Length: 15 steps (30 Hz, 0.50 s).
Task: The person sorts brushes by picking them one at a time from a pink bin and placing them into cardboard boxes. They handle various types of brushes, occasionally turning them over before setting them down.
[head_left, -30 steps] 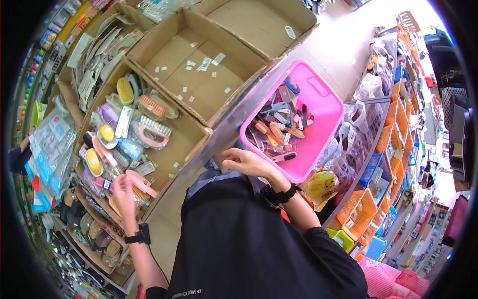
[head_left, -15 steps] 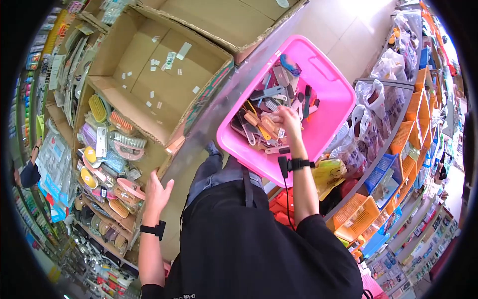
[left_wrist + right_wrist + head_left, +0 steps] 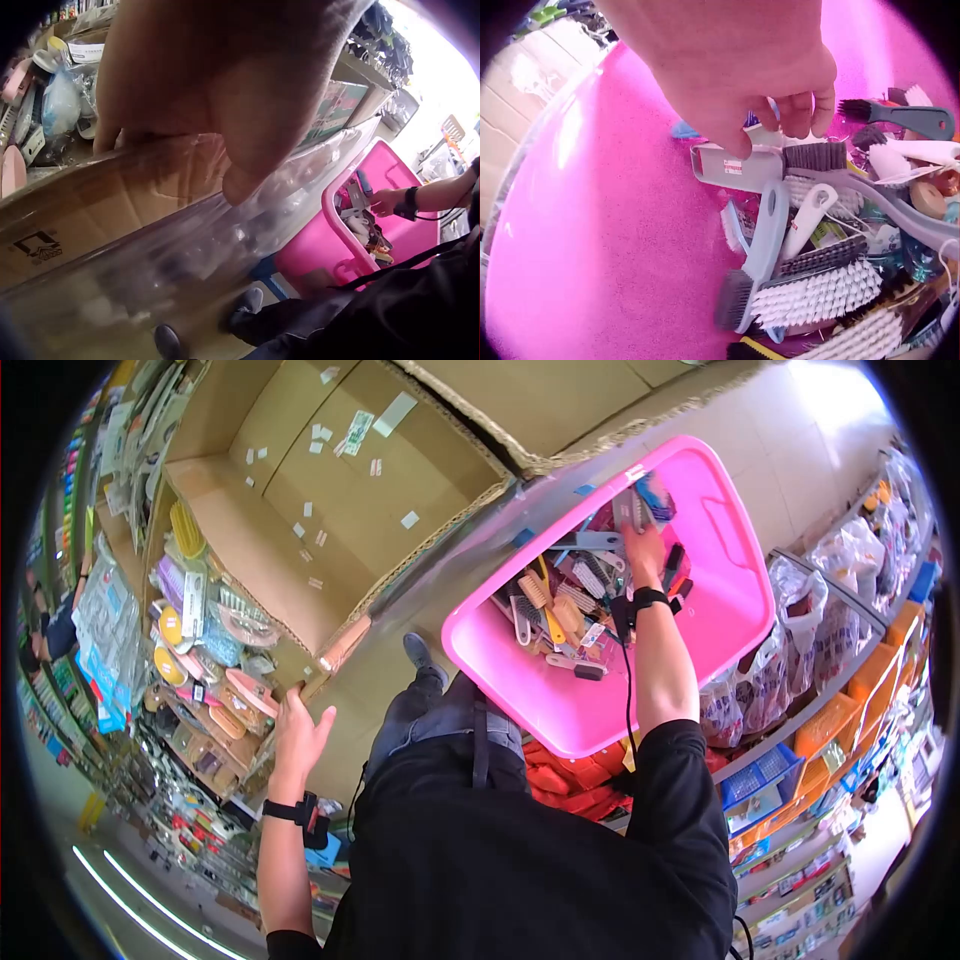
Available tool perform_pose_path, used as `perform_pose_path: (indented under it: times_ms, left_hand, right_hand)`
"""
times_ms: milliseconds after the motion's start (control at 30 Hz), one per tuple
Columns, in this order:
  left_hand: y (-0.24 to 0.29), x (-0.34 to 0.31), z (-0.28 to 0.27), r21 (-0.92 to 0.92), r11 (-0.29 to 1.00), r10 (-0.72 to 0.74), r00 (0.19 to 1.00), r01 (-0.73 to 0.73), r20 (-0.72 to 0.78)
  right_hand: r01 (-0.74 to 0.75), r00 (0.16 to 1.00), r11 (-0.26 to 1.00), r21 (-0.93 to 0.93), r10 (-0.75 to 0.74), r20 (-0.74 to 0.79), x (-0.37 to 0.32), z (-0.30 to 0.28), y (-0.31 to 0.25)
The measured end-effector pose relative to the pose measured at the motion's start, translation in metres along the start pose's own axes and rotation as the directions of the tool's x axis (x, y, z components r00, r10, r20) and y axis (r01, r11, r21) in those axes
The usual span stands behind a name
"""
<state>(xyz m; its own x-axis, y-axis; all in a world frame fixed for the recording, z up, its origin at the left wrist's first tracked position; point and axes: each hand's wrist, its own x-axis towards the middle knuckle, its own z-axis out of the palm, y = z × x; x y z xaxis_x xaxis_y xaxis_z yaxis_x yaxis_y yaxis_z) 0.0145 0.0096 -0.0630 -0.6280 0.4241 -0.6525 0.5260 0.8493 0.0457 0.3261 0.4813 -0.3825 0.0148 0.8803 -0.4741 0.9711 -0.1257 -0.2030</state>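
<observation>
In the head view my right hand point(image 3: 645, 550) reaches into the pink bin point(image 3: 725, 525). The right wrist view shows that hand point(image 3: 742, 67) pinching a flat grey piece point(image 3: 735, 166) with a small label, thumb on its near face. Several brushes lie below and beside it, among them a light-blue-handled one point(image 3: 769, 232) and a white-bristled one point(image 3: 817, 296). My left hand point(image 3: 298, 735) is at the cardboard box's near edge, fingers extended and thumb apart. In the left wrist view this hand point(image 3: 217, 82) is over the box edge point(image 3: 172, 169), holding nothing visible.
Packaged brushes point(image 3: 200, 635) fill the box at left. A neighbouring cardboard box point(image 3: 330, 490) holds scattered labels. Plastic-bagged goods point(image 3: 800, 610) and orange baskets point(image 3: 825, 725) line the right side. A shoe point(image 3: 418, 650) stands on the floor between box and bin.
My right hand has moved farther into the bin and pinches the grey piece. My left hand, earlier among the packaged brushes, has drawn back to the box edge. The view has shifted.
</observation>
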Motion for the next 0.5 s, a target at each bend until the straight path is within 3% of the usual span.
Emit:
perform_pose_path:
  times_ms: [200, 300, 400, 500]
  left_hand:
    - [0.001, 0.003, 0.000, 0.003, 0.999, -0.038, 0.999, 0.038, 0.004]
    - [-0.003, 0.002, 0.002, 0.000, 1.000, -0.024, 1.000, 0.024, 0.002]
    - [-0.004, 0.002, 0.003, 0.004, 1.000, -0.022, 1.000, 0.022, -0.005]
    - [-0.009, 0.003, 0.006, 0.004, 1.000, 0.001, 1.000, -0.001, -0.012]
  right_hand:
    - [-0.030, 0.990, 0.999, -0.029, 0.034, 0.138, 0.023, 0.006, 0.000]
    - [0.037, 0.990, 0.999, -0.033, -0.032, 0.139, 0.027, 0.009, 0.009]
    - [0.153, 0.983, 0.987, 0.044, -0.157, 0.099, 0.021, 0.004, 0.018]
    - [0.195, 0.981, 0.956, 0.221, -0.191, -0.041, -0.007, -0.013, 0.021]
